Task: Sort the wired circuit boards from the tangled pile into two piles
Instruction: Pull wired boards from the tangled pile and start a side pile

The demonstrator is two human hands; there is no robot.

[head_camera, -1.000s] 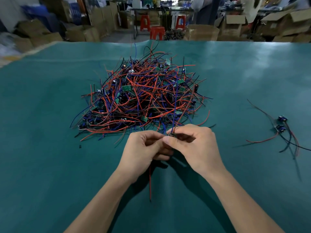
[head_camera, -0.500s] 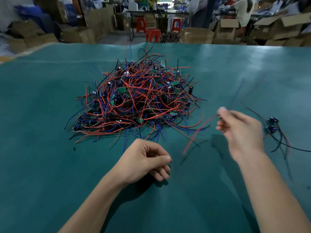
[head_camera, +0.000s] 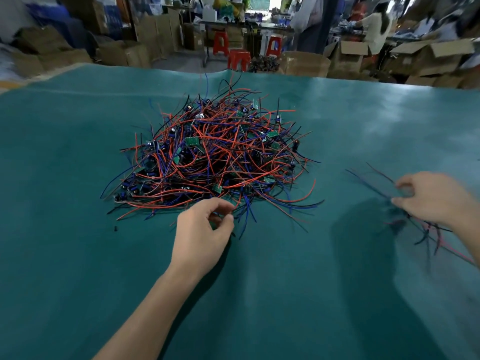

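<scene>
A tangled pile (head_camera: pixel 215 157) of red, blue and black wires with small green circuit boards lies in the middle of the teal table (head_camera: pixel 65 229). My left hand (head_camera: pixel 200 235) is at the pile's near edge, with its fingers curled around wire ends there. My right hand (head_camera: pixel 436 198) is far to the right, above a small separate pile (head_camera: pixel 428 229) of wired boards, and pinches a wired board (head_camera: pixel 374 181) whose blurred wires trail up and left. The small pile is partly hidden under that hand.
Beyond the table's far edge stand cardboard boxes (head_camera: pixel 306 63), red stools (head_camera: pixel 239 58) and people at work benches. A tiny black bit (head_camera: pixel 115 228) lies on the cloth left of my left hand.
My hands parted from a shared grip on one board. The right hand carried that board rightward to the small pile. The left hand moved forward to the big pile's near edge.
</scene>
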